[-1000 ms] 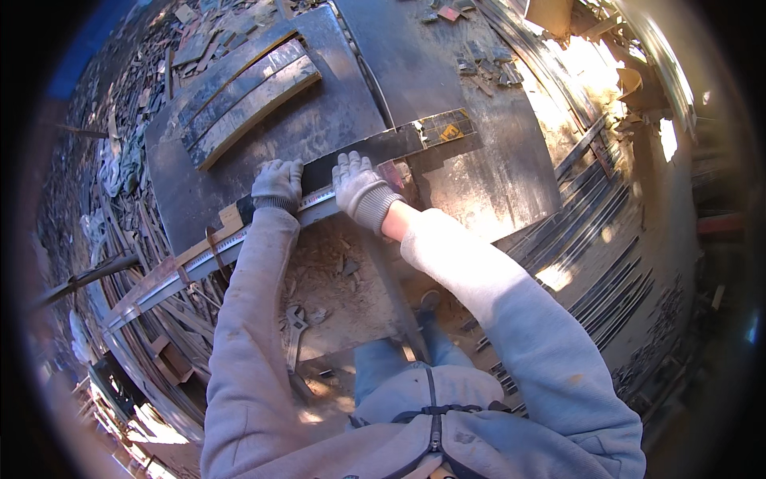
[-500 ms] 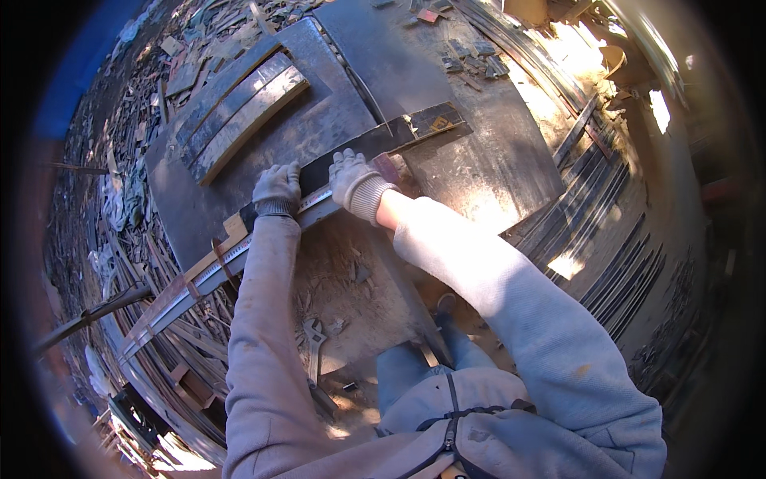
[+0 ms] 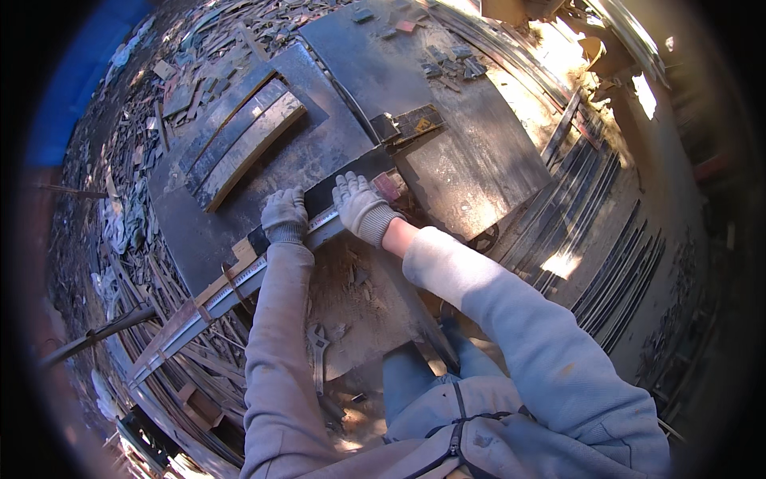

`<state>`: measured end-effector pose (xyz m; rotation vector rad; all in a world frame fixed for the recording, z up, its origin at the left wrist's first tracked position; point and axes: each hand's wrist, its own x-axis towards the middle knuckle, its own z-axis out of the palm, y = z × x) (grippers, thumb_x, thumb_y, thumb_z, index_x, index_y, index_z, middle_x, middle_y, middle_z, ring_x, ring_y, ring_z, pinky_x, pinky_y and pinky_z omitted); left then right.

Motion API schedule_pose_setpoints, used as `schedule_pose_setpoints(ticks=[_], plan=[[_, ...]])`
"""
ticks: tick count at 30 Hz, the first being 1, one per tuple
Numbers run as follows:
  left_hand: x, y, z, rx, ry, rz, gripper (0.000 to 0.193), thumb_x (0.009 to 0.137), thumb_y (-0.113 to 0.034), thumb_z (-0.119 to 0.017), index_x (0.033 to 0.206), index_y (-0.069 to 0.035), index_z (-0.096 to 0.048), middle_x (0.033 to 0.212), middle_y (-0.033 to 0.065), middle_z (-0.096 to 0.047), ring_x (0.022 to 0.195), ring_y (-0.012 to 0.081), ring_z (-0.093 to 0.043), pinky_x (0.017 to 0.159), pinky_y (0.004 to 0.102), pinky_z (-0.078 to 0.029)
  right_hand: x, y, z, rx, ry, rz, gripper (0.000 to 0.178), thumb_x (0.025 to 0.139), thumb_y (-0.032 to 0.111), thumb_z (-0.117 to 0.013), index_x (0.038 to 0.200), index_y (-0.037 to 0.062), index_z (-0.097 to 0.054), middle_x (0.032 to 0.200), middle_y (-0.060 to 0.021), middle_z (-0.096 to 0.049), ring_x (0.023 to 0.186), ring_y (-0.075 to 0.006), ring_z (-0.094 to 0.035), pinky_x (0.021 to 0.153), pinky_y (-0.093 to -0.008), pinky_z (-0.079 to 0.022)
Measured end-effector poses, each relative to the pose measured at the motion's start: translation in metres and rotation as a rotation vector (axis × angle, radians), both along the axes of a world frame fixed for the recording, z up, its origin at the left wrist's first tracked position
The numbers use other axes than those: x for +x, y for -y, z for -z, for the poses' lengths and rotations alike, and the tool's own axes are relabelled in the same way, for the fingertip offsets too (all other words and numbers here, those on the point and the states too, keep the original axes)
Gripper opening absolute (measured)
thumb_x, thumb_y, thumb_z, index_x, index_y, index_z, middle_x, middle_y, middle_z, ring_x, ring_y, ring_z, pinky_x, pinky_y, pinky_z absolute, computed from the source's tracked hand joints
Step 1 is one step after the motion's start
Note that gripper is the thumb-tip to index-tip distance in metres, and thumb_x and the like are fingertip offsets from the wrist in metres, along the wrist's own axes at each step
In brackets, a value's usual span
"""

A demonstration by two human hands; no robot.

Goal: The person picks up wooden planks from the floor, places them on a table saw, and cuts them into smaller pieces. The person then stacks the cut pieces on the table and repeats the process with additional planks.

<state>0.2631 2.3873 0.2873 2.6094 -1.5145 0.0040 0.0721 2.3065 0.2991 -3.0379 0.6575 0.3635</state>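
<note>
A dark, narrow board (image 3: 321,194) lies along a long metal straightedge with a marked scale (image 3: 253,274). My left hand (image 3: 285,215), in a pale knitted glove, rests flat on the board's left part. Farther right, my right hand (image 3: 364,209), gloved too, presses on the board with its fingers stretched out and slightly apart. The undersides of both hands are hidden. Beside the right fingertips is a reddish-brown block (image 3: 389,184). A short dark wooden piece with a yellowish mark (image 3: 416,122) lies beyond the board's right end.
Stacked plank pieces (image 3: 254,148) lie on the dark metal tabletop (image 3: 343,48). An adjustable wrench (image 3: 319,351) rests on the dusty near surface. Scrap wood (image 3: 199,48) covers the ground at far left; long dark strips (image 3: 610,279) lie at right.
Both hands sit slightly nearer to me, still on the board. The short marked piece is now farther from the straightedge and angled against the board. The whole view has shifted a little.
</note>
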Motion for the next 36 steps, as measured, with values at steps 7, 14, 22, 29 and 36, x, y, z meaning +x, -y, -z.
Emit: schedule_pose_setpoints(ticks=[7,14,22,29,36], plan=[[-0.105,-0.093,0.005,-0.101,-0.057,0.109,0.033,0.110,-0.033,-0.049,0.097,-0.012,-0.070,0.100,0.0140,-0.068,0.103,0.0381,-0.064,0.092,0.0504,-0.053,-0.160,-0.054,-0.024,0.391,0.622,0.651,0.071,0.095,0.050,-0.073,0.144,0.0006,-0.059,0.139,-0.0250,-0.066,0.130,-0.0382,-0.064,0.111,-0.0469,-0.050],[-0.210,-0.200,-0.002,-0.027,-0.216,0.119,0.035,0.107,-0.046,-0.053,0.111,-0.016,-0.071,0.109,0.0126,-0.068,0.105,0.0368,-0.064,0.091,0.0488,-0.052,-0.268,-0.088,0.028,0.653,0.506,0.942,0.071,0.093,0.037,-0.082,0.146,-0.0029,-0.059,0.136,-0.0250,-0.069,0.127,-0.0365,-0.066,0.109,-0.0455,-0.052],[-0.283,-0.276,0.003,0.052,-0.389,0.310,0.113,0.077,-0.062,-0.083,0.166,-0.012,-0.034,0.137,0.0149,-0.059,0.126,0.0356,-0.057,0.112,0.0469,-0.043,-0.321,-0.106,0.036,1.090,0.489,0.990,0.063,0.077,0.020,-0.097,0.129,-0.0037,-0.068,0.114,-0.0119,-0.077,0.103,-0.0187,-0.072,0.093,-0.0334,-0.058],[-0.309,-0.266,0.046,0.103,-0.249,0.245,0.098,0.074,-0.011,-0.072,0.164,-0.004,-0.034,0.126,0.0173,-0.058,0.114,0.0368,-0.058,0.099,0.0486,-0.048,-0.315,-0.092,0.041,1.068,0.551,0.923,0.058,0.082,0.021,-0.095,0.127,-0.0042,-0.069,0.115,-0.0114,-0.076,0.103,-0.0197,-0.072,0.094,-0.0324,-0.059],[-0.283,-0.314,0.088,-0.296,0.207,0.208,0.113,0.064,-0.034,-0.088,0.164,-0.011,-0.041,0.163,0.0174,-0.039,0.155,0.0398,-0.034,0.130,0.0590,-0.026,-0.257,-0.143,0.079,0.973,0.481,0.822,0.061,0.078,0.040,-0.092,0.121,0.0011,-0.075,0.110,-0.0149,-0.078,0.106,-0.0268,-0.074,0.098,-0.0387,-0.057]])
